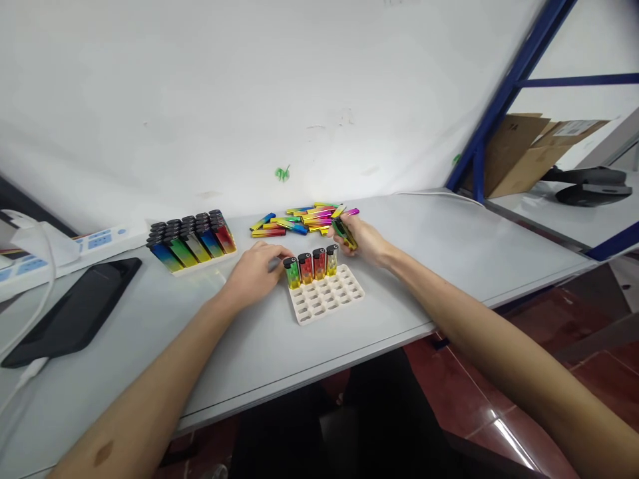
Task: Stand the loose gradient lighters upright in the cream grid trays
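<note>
On the grey counter (239,372), which is backed by a white wall (200,100), a black smartphone (74,313) is laid at the far left with a white cable (24,379) plugged into its near end. Beyond it, white-and-blue power strips (100,239) are lined up, and just beside them a full tray (200,267) is packed with upright black-topped lighters (194,243). Near the wall, metallic sleeves (319,219) in yellow, blue, red and magenta are heaped, partly covered by the right-hand grip (367,238). At the right, a blue frame (512,86) is seen, past which cardboard boxes (519,153) and a black device (594,186) are set. On one box, characters resembling "7A" can be made out, while the print on its white label (575,128) is too small to be read. A green mark (282,173) is scrawled on the wall. By the right-hand grip, a green-and-gold lighter piece (343,233) is clasped just beyond the pocketed tray (332,308), its long axis slanted from upper left to lower right. In that tray's far row, four lighters (305,268) are stood with their long axes upright and tops up: green, two red, one clear-yellow. The left-hand grip (255,271) is loosely curled beside the green one; whether that lighter is grasped cannot be told.
</note>
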`<act>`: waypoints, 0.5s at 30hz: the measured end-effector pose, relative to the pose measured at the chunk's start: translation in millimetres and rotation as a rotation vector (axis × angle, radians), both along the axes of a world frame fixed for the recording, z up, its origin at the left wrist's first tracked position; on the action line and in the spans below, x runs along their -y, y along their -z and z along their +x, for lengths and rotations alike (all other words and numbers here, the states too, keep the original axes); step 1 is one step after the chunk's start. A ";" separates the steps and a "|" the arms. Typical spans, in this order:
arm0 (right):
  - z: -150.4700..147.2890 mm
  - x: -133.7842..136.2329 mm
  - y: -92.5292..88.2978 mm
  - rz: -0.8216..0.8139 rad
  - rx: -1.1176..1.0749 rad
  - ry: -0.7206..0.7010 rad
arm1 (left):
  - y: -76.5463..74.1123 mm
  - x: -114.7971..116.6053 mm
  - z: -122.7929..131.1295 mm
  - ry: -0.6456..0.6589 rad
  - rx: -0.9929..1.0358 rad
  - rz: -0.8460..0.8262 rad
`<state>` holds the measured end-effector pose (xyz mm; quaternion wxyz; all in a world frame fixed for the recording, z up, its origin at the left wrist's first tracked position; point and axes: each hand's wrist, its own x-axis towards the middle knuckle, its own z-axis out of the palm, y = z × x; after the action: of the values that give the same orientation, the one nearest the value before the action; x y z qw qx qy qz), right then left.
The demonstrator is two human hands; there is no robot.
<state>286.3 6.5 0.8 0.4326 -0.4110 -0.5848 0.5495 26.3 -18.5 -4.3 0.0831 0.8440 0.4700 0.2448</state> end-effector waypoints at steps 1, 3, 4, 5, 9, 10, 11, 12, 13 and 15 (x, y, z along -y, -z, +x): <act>1.3 0.3 -0.7 0.005 0.007 -0.022 | -0.1 -0.1 -0.2 -0.001 -0.004 0.001; 4.2 2.2 -3.4 0.021 0.033 -0.066 | -0.8 0.1 -0.6 -0.007 -0.008 0.001; 5.7 3.5 -5.1 0.039 0.050 -0.089 | -1.2 0.3 -0.7 -0.012 -0.010 -0.001; 7.0 4.9 -6.8 0.063 0.069 -0.111 | -1.6 0.6 -0.8 -0.014 -0.012 -0.005; 10.6 8.5 -10.8 0.113 0.107 -0.154 | -2.3 1.5 0.0 -0.008 -0.022 -0.011; 10.9 8.7 -10.9 0.113 0.113 -0.159 | -2.3 1.5 0.3 -0.007 -0.022 -0.011; 11.0 8.7 -10.8 0.115 0.126 -0.166 | -2.3 1.5 0.5 -0.008 -0.021 -0.012; 11.1 8.6 -10.6 0.120 0.143 -0.174 | -2.2 1.5 0.7 -0.007 -0.021 -0.013; 11.0 8.5 -10.3 0.129 0.161 -0.184 | -2.1 1.5 0.8 -0.007 -0.021 -0.013; 10.9 8.4 -10.1 0.147 0.184 -0.198 | -1.9 1.4 0.7 -0.007 -0.020 -0.014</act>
<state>297.3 -2.0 10.9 0.3498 -0.3674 -0.6982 0.5052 27.0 -20.0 -2.4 0.0832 0.8442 0.4754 0.2332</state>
